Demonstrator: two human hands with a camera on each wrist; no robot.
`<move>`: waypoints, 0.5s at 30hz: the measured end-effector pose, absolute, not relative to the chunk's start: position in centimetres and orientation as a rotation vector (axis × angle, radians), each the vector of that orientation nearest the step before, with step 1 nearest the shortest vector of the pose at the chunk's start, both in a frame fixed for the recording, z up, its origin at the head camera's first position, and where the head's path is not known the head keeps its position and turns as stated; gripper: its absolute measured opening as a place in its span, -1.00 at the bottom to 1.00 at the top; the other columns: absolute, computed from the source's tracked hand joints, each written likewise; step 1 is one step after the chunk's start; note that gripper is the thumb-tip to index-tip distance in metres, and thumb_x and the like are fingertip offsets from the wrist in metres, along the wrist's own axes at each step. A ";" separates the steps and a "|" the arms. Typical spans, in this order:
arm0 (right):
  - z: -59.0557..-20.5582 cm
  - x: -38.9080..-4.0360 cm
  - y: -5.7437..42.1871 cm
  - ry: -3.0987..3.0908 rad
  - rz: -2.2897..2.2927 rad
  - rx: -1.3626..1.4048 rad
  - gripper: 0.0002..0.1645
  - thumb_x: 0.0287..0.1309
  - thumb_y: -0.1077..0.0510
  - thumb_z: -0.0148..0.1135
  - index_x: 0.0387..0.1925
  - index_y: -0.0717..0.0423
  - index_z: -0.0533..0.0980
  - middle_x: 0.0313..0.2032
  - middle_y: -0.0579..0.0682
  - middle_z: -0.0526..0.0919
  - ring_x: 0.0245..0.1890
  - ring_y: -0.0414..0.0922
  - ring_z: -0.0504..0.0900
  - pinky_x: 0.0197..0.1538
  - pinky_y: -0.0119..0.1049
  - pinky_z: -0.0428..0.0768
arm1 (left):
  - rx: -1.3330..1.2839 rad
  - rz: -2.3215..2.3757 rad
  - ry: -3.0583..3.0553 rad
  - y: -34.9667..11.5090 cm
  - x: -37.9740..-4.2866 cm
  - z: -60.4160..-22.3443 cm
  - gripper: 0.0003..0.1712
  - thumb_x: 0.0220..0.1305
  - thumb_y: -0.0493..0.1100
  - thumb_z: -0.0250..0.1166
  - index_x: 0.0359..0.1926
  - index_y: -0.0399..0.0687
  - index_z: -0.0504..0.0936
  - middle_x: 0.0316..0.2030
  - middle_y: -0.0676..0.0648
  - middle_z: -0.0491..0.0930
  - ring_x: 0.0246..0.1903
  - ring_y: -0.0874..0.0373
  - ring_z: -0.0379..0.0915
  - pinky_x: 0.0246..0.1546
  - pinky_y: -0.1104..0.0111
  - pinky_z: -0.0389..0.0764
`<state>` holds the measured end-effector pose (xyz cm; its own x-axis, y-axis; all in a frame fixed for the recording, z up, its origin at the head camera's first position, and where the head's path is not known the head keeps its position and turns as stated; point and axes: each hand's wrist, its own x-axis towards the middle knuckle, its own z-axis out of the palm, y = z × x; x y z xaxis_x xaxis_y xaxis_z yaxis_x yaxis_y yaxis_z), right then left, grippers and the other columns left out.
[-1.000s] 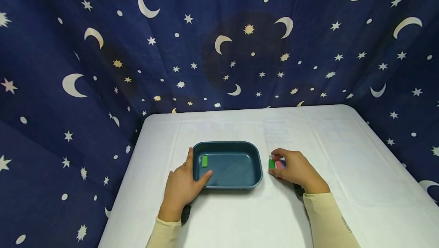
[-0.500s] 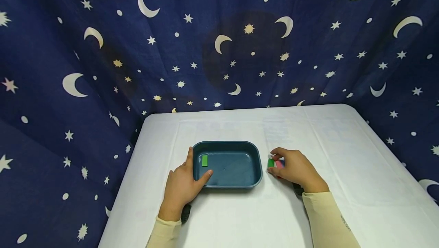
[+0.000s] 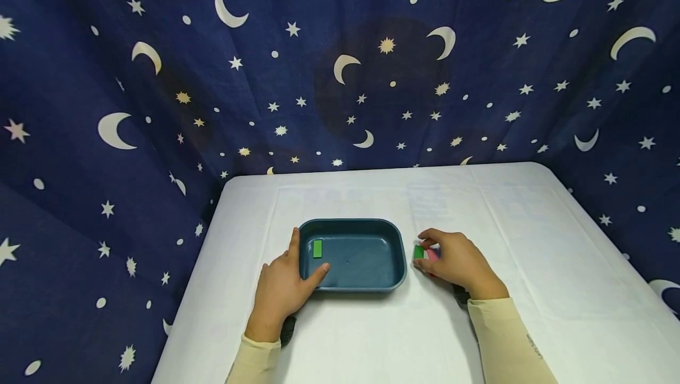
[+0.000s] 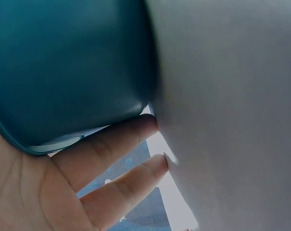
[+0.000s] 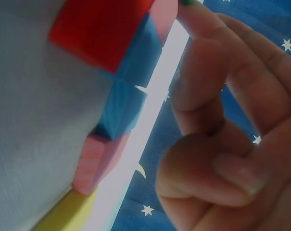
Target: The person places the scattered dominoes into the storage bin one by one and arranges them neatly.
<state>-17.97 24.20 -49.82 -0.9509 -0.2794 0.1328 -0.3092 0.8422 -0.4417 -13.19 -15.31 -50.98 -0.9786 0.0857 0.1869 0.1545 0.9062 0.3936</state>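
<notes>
In the head view my left hand (image 3: 283,282) holds the near left corner of a dark teal plastic tray (image 3: 366,285), its thumb over the rim. The left wrist view has two fingers (image 4: 121,192) stretched along the tray's outer wall (image 4: 73,72). Inside the tray lies one green block (image 3: 317,249). Right of it, my right hand (image 3: 458,260) pinches another green block (image 3: 418,252) between thumb and fingertips, close to the table. A pink block (image 3: 432,254) sits just beside it, partly under the hand.
In the right wrist view a red block (image 5: 102,33), two blue blocks (image 5: 121,110), a pink block (image 5: 99,163) and a yellow block (image 5: 68,211) stand close together on the white cloth. A star-patterned blue curtain (image 3: 297,77) hangs behind the table (image 3: 372,343).
The pinched green block has shifted slightly left, away from the pink block, along with my right fingertips. My left hand and the tray stay put.
</notes>
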 end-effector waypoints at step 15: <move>-49.9 -18.1 24.2 -2.909 0.712 0.471 -0.36 0.01 -0.15 0.66 0.11 -0.05 0.69 -0.15 -0.17 0.82 -0.15 0.01 0.76 -0.14 0.08 0.66 | -0.183 -0.608 -2.903 -15.2 -13.2 -51.0 0.36 0.24 0.75 -0.04 0.71 -0.09 -0.04 0.14 -0.29 0.69 -0.05 -0.17 0.73 0.04 -0.41 0.50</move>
